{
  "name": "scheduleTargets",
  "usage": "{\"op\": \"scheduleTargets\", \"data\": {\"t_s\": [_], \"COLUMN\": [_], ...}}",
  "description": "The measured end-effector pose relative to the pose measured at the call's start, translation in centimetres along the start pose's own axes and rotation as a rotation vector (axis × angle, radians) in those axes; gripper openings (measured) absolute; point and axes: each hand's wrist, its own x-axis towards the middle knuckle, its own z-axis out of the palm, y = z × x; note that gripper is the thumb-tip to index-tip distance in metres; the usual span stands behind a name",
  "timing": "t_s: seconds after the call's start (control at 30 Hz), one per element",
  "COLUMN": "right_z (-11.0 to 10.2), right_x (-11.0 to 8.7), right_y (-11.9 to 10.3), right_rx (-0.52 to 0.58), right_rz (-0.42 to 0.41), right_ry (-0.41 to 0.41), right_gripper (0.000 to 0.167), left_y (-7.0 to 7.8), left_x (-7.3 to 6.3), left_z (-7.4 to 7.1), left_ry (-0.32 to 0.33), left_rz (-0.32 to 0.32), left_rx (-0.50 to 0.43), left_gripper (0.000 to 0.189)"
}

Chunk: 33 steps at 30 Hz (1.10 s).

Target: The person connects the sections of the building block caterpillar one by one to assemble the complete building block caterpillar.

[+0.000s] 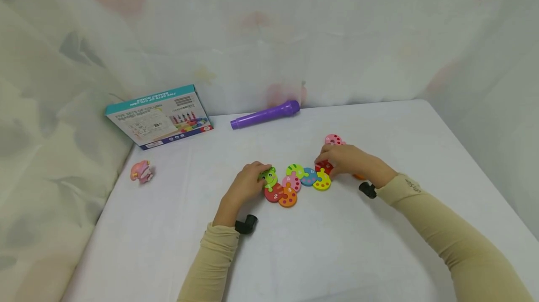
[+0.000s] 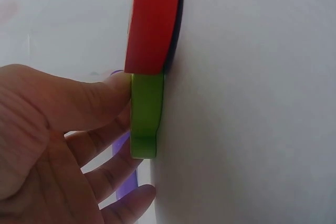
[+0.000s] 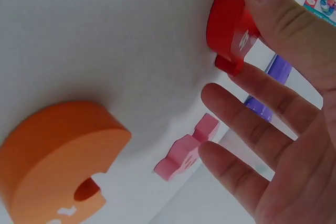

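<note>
A chain of colourful numbered caterpillar puzzle pieces lies on the white table. My left hand [image 1: 245, 181] holds its green smiling head piece [image 1: 269, 176] between thumb and fingers, beside the red piece marked 2 [image 1: 273, 194]. At the chain's other end my right hand [image 1: 346, 158] pinches a red piece [image 3: 227, 19] by thumb and index finger, its other fingers spread. That red piece lies against a yellow one [image 1: 322, 182]. Beyond the right hand is a loose pink piece [image 1: 333, 139]; a loose orange piece [image 3: 58, 156] is mostly hidden under the right wrist in the head view.
A purple toy microphone [image 1: 266, 115] lies at the back of the table. A printed toy box [image 1: 160, 117] leans at the back left, with a small pink figurine [image 1: 142, 172] in front of it. Patterned curtains [image 1: 269, 35] hang behind the table.
</note>
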Motion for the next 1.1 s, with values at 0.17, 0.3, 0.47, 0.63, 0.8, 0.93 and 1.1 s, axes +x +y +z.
{"op": "scheduleTargets", "data": {"t_s": [0.17,0.3,0.47,0.63,0.8,0.93,1.1], "right_z": [-0.5,-1.0,-1.2,-0.8,-0.1,0.0,-0.5], "right_x": [-0.3,-0.5,0.1,1.0,1.5,1.6,1.1], "right_y": [0.6,1.8,3.7,4.9,5.0,4.4,3.0], "right_rx": [0.049,0.069,0.014,0.033,0.028,0.027,0.029], "right_rz": [0.073,0.103,0.094,0.138,0.148,0.136,0.109], "right_ry": [-0.004,0.107,0.225,0.176,0.173,0.188,0.182], "right_gripper": [0.05,0.047,0.047,0.045,0.041,0.036,0.04], "left_y": [0.0,0.0,0.0,0.0,-0.1,-0.1,-0.1], "left_x": [0.0,0.0,0.0,-0.1,-0.1,-0.1,-0.2], "left_z": [0.0,0.0,0.0,0.0,0.1,0.1,-0.2], "left_ry": [0.002,0.0,0.007,0.004,0.003,0.006,0.004], "left_rz": [0.0,0.001,0.007,0.008,0.013,0.014,0.01], "left_rx": [-0.004,-0.007,-0.007,-0.01,-0.015,-0.012,-0.013], "left_gripper": [0.044,0.044,0.044,0.044,0.044,0.044,0.044]}}
